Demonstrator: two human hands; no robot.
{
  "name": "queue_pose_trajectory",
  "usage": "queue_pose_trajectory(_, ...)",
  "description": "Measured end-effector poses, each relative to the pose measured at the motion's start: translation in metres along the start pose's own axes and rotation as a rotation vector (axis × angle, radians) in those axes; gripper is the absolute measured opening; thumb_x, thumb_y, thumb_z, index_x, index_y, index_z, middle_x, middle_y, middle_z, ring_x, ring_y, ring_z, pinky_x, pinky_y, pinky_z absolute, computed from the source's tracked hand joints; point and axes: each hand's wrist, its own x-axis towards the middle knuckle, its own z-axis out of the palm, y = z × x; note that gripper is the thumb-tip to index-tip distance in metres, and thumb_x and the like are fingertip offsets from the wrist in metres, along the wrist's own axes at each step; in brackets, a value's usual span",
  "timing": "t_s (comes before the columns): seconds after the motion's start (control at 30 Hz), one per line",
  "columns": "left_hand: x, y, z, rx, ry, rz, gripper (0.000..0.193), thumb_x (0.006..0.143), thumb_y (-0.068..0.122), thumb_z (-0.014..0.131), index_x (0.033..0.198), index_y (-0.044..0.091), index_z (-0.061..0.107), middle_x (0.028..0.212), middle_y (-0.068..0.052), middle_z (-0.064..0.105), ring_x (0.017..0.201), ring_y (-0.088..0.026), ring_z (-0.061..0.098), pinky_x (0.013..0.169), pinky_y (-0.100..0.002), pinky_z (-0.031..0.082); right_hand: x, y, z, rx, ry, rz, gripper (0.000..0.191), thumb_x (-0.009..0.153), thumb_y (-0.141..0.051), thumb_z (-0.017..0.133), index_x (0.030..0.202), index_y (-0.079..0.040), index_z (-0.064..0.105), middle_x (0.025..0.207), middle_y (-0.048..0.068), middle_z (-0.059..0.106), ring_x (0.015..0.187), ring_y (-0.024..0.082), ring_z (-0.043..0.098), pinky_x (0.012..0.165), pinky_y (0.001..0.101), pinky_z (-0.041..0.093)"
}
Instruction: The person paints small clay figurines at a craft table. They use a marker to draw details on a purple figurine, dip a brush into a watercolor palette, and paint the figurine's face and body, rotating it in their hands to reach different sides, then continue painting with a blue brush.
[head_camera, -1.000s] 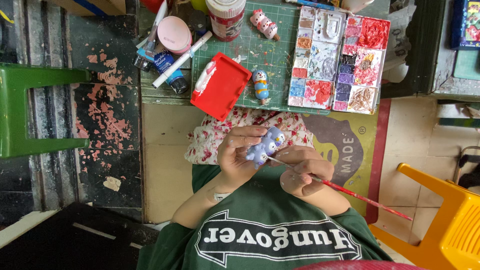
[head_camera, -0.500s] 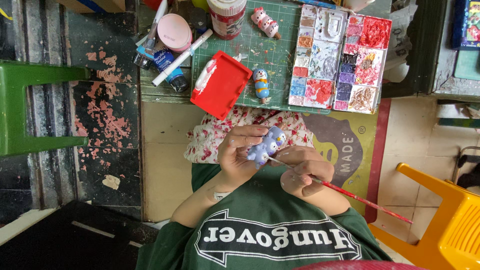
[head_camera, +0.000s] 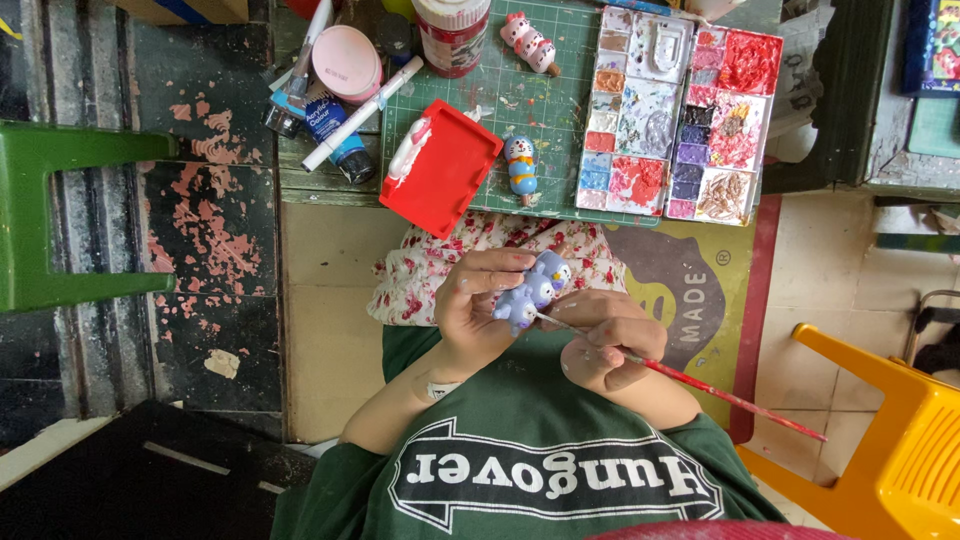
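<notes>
My left hand grips a small lilac bear-shaped figurine over my lap. A thin brush with a red handle sits in my right hand; its tip touches the lower side of the figurine. Both hands carry flecks of white paint. Above them lies a floral cloth across my knees. On the green cutting mat rest a blue and white figurine, a red tray and a paint palette with many filled wells.
A pink and white figurine, a paint jar, a round pink lid, paint tubes and a white marker sit at the mat's far side. A green stool stands left, a yellow chair right.
</notes>
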Motion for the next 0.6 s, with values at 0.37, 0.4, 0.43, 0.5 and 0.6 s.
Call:
queue_pose_trajectory(0.37, 0.0021, 0.0008, 0.0014, -0.001, -0.008, 0.016, 0.047, 0.085, -0.006, 0.084, 0.121, 0.002, 0.054, 0.133, -0.016, 0.058, 0.130, -0.029, 0.065, 0.109, -0.038, 0.061, 0.0010, -0.0015, -0.0007, -0.024, 0.010, -0.013, 0.052, 0.113, -0.040, 0.041, 0.076, -0.004, 0.036, 0.069, 0.017, 0.065, 0.056, 0.026, 0.071, 0.055, 0.0381, 0.062)
queue_pose_trajectory(0.4, 0.0019, 0.0001, 0.0019, -0.004, -0.004, 0.017, 0.047, 0.085, -0.006, 0.083, 0.121, 0.002, 0.054, 0.133, -0.016, 0.058, 0.130, -0.028, 0.065, 0.109, -0.039, 0.061, 0.0003, 0.0003, 0.0005, -0.023, 0.038, -0.030, 0.051, 0.113, -0.040, 0.041, 0.077, -0.003, 0.036, 0.068, 0.017, 0.065, 0.055, 0.025, 0.070, 0.054, 0.0374, 0.062)
queue_pose_trajectory(0.43, 0.0014, -0.0006, 0.0025, -0.007, 0.000, 0.017, 0.046, 0.086, -0.007, 0.083, 0.120, 0.002, 0.054, 0.133, -0.016, 0.058, 0.129, -0.028, 0.065, 0.109, -0.039, 0.061, -0.0004, 0.0017, 0.0012, -0.023, 0.065, -0.047, 0.051, 0.112, -0.040, 0.041, 0.079, -0.002, 0.035, 0.068, 0.017, 0.065, 0.054, 0.024, 0.070, 0.053, 0.0366, 0.062)
queue_pose_trajectory(0.5, 0.0007, -0.0023, 0.0029, -0.008, 0.005, 0.019, 0.045, 0.086, -0.007, 0.083, 0.120, 0.002, 0.054, 0.133, -0.016, 0.058, 0.129, -0.028, 0.065, 0.109, -0.039, 0.061, -0.0021, 0.0017, 0.0004, -0.030, 0.062, -0.026, 0.052, 0.112, -0.039, 0.042, 0.075, -0.004, 0.036, 0.066, 0.018, 0.065, 0.052, 0.024, 0.069, 0.052, 0.0359, 0.061)
queue_pose_trajectory(0.6, -0.0002, -0.0037, 0.0029, 0.001, 0.005, 0.021, 0.045, 0.087, -0.008, 0.082, 0.120, 0.002, 0.055, 0.133, -0.016, 0.058, 0.129, -0.028, 0.065, 0.109, -0.039, 0.061, -0.0038, 0.0017, -0.0011, -0.027, 0.050, -0.006, 0.054, 0.112, -0.039, 0.042, 0.070, -0.006, 0.037, 0.066, 0.019, 0.064, 0.050, 0.025, 0.068, 0.051, 0.0354, 0.060)
